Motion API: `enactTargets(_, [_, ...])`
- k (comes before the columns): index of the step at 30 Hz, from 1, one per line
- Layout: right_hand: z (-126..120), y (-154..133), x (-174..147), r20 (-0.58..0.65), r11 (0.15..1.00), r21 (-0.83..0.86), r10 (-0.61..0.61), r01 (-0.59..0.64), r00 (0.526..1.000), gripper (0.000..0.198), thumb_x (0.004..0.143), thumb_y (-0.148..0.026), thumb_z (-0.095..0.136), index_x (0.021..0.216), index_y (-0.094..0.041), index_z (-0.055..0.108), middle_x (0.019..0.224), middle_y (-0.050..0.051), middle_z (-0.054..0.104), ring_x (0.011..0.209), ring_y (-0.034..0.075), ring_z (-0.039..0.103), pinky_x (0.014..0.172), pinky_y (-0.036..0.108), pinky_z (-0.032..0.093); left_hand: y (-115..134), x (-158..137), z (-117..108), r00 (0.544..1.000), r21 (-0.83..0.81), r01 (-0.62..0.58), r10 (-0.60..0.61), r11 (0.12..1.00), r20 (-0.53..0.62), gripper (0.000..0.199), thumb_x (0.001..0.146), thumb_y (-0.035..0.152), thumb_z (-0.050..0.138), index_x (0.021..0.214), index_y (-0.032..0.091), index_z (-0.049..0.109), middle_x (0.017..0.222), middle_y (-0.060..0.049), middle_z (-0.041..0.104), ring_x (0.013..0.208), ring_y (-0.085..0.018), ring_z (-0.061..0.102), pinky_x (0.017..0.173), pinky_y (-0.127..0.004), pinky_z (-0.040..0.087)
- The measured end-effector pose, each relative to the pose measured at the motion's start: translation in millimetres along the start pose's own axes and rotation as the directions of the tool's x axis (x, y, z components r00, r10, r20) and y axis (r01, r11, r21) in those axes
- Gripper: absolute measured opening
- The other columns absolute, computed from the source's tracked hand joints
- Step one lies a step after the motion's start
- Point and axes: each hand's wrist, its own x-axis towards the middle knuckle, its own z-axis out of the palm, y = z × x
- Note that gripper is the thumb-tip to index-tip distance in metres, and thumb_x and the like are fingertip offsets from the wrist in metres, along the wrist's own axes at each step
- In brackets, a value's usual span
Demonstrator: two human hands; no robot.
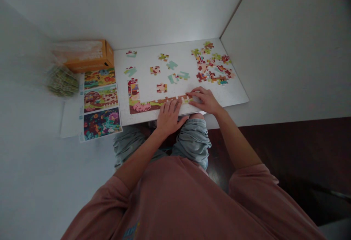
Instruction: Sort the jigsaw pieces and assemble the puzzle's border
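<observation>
A partly joined jigsaw puzzle (155,105) lies along the table's near edge, with a barn column at its left end and pink pigs at the corner. My left hand (168,117) rests flat on the bottom row, fingers stretched out. At the row's right end, my right hand (205,102) has thumb and forefinger around a puzzle piece (190,98) with a fence on it; the fingers partly cover it. Just above the row lies a brown-and-white cow piece (161,87). Farther up are another cow piece (155,70) and pale green pieces (172,65).
A heap of mixed puzzle pieces (211,66) covers the white table's (236,92) right side. At the left lie a sheet with three pictures (101,99), an orange box (90,59) and a clear bag of pieces (63,82). Walls border the table behind and at the right.
</observation>
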Motion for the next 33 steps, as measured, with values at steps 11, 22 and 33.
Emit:
enactTargets(11, [15,15,0,-0.145,0.995,0.101,-0.008,0.023,0.989,0.035,0.069,-0.036,0.045,0.103,-0.027,0.041,0.096,0.004,0.04,0.073,0.018,0.044,0.066,0.036,0.035,2,0,-2,1.0,0.114,0.027,-0.028,0.993,0.004,0.053,0.073,0.045,0.025,0.119,0.021,0.013,0.122,-0.002,0.018,0.111,-0.022,0.013,0.09,-0.038,0.011])
enactTargets(22, [17,8,0,-0.154,1.0,0.017,-0.005,0.007,0.988,0.032,0.07,-0.036,0.043,0.101,-0.03,0.043,0.096,0.004,0.041,0.068,0.018,0.046,0.066,0.04,0.035,-22,-14,-26,0.997,0.058,0.058,-0.054,0.997,-0.063,0.05,0.073,0.046,0.026,0.116,0.022,0.021,0.119,-0.004,0.024,0.108,-0.02,0.019,0.089,-0.036,0.017])
enactTargets(33, [21,-7,2,-0.149,0.999,0.033,0.037,-0.032,0.988,0.028,0.07,-0.034,0.043,0.098,-0.03,0.046,0.093,0.005,0.042,0.067,0.018,0.046,0.061,0.036,0.04,-139,-86,-75,0.915,0.105,0.349,-0.315,0.931,-0.25,0.032,0.073,0.034,0.034,0.104,0.028,0.037,0.107,-0.002,0.038,0.102,-0.02,0.03,0.084,-0.038,0.023])
